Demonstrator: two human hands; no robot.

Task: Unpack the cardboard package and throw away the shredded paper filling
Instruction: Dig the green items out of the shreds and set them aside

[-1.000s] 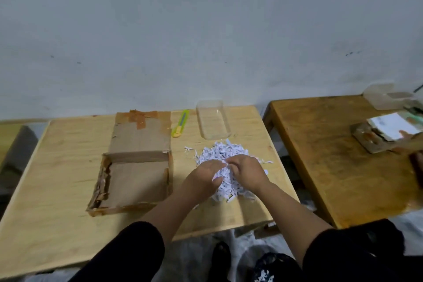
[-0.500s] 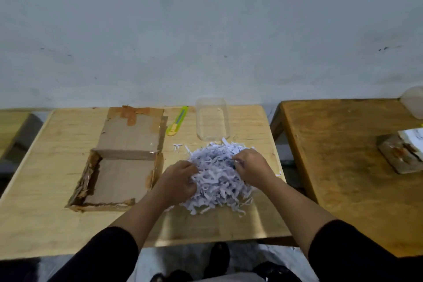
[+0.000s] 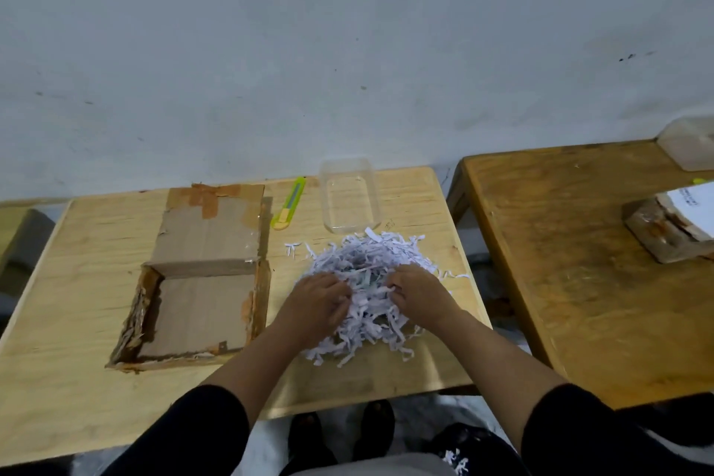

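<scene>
A heap of white shredded paper (image 3: pixel 371 267) lies on the light wooden table (image 3: pixel 77 282), right of the open cardboard box (image 3: pixel 201 305). The box is shallow, its lid folded back flat, and I see nothing inside it. My left hand (image 3: pixel 317 301) presses into the heap's left side with curled fingers. My right hand (image 3: pixel 419 292) grips the heap's right side. Both hands close on strips of paper. Something greenish shows among the strips between my hands.
A yellow-green box cutter (image 3: pixel 289 203) and a clear plastic container (image 3: pixel 349 195) lie behind the heap. A darker table (image 3: pixel 560 263) stands to the right with a taped package (image 3: pixel 672 224) and another clear container (image 3: pixel 689 141). A dark bag with paper scraps (image 3: pixel 463 452) sits on the floor.
My hands have spread apart from the middle of the heap to its two sides, and the heap looks looser and wider. The camera view has shifted left and down.
</scene>
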